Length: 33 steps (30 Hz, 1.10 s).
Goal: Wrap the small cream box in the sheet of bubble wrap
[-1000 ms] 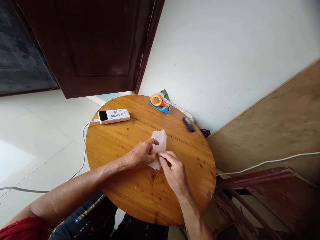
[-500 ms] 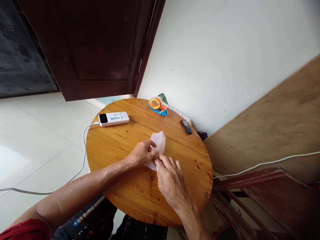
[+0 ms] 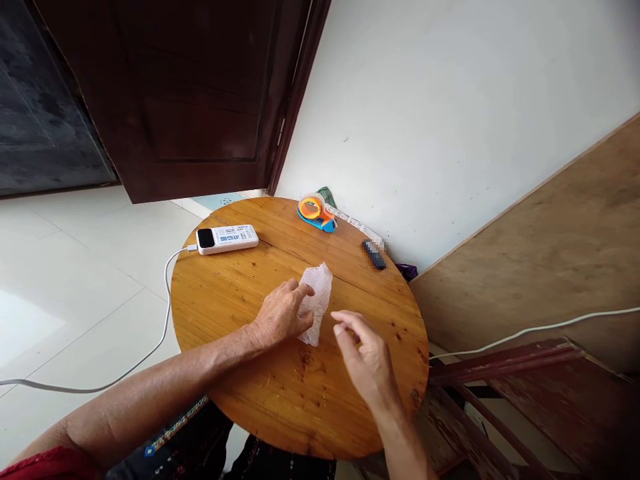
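A crumpled sheet of whitish, see-through bubble wrap lies on the round wooden table. My left hand rests on its left side, with thumb and index finger stretched apart over the plastic. The hand covers part of the sheet's left edge. Just to the right of the wrap, my right hand hovers clear of it. Its fingers are curved, and a small gap shows between thumb and index fingertip; I see nothing held there.
A white power bank with a plugged-in cable sits at the table's left. An orange and blue tape dispenser stands at the back. A dark blurred-out object lies near the wall. A wooden chair is at right.
My right hand has let go of the bubble wrap and moved right, away from my left hand. My left thumb has moved slightly down, and more of the wrap shows.
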Each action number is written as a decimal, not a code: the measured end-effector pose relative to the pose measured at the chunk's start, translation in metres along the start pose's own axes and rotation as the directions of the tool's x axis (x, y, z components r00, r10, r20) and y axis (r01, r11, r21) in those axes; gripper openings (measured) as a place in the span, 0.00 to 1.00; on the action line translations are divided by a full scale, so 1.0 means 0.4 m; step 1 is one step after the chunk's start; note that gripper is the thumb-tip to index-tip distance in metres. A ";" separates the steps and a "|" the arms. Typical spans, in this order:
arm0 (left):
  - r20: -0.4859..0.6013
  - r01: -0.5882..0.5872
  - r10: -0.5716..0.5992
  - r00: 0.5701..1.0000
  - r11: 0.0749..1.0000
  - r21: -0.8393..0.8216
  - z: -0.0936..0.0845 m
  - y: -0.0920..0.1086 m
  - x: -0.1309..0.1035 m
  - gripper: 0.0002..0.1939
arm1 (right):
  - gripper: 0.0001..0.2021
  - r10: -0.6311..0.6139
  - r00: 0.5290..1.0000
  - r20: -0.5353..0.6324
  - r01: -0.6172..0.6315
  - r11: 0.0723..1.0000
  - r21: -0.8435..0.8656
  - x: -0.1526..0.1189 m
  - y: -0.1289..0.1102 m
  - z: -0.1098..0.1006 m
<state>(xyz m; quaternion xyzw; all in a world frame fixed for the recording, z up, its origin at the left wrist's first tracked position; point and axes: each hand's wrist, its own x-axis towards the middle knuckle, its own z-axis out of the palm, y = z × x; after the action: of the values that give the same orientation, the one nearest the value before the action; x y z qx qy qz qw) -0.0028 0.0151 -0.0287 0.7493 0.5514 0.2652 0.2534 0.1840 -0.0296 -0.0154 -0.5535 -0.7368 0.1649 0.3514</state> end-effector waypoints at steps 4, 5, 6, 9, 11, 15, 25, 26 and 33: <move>-0.022 -0.094 0.096 0.995 0.993 0.067 0.011 -0.007 0.005 0.27 | 0.12 0.176 0.984 -0.002 -0.176 0.980 0.093 0.100 0.095 -0.004; -0.004 -0.110 0.111 0.994 0.993 0.045 0.016 -0.009 0.006 0.30 | 0.14 0.177 0.984 -0.018 -0.175 0.981 0.079 0.128 0.111 -0.002; 0.014 -0.126 0.125 0.992 0.992 0.020 0.019 -0.011 0.007 0.33 | 0.16 0.171 0.985 -0.034 -0.168 0.984 0.066 0.155 0.123 0.002; 0.050 -0.162 0.163 0.985 0.987 -0.020 0.022 -0.009 0.006 0.36 | 0.22 0.140 0.990 0.005 -0.140 0.986 0.087 0.232 0.137 0.013; 0.081 -0.176 0.177 0.981 0.984 -0.017 0.018 -0.002 0.002 0.35 | 0.26 0.118 0.990 0.073 -0.127 0.985 0.121 0.273 0.138 0.021; 0.121 -0.168 0.166 0.979 0.986 0.008 0.012 0.008 -0.005 0.35 | 0.27 0.030 0.989 0.147 -0.046 0.994 0.102 0.325 0.146 0.050; -0.008 -0.215 0.217 0.976 0.971 0.109 0.033 -0.011 -0.012 0.20 | 0.20 0.360 0.933 -0.027 -0.342 0.905 0.254 0.233 0.163 0.045; -0.005 -0.213 0.215 0.977 0.972 0.099 0.034 -0.012 -0.011 0.20 | 0.20 0.441 0.897 0.033 -0.428 0.847 0.317 0.216 0.157 0.035; -0.033 -0.183 0.184 0.982 0.983 0.007 0.040 -0.026 -0.003 0.20 | 0.16 0.477 0.837 0.268 -0.543 0.666 0.511 0.205 0.090 0.060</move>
<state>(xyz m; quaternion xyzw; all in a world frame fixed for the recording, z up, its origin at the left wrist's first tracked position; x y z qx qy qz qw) 0.0006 0.0151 -0.0476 0.7929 0.4846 0.2987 0.2173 0.1808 0.0622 -0.0273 -0.5968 -0.4869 0.4987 0.3977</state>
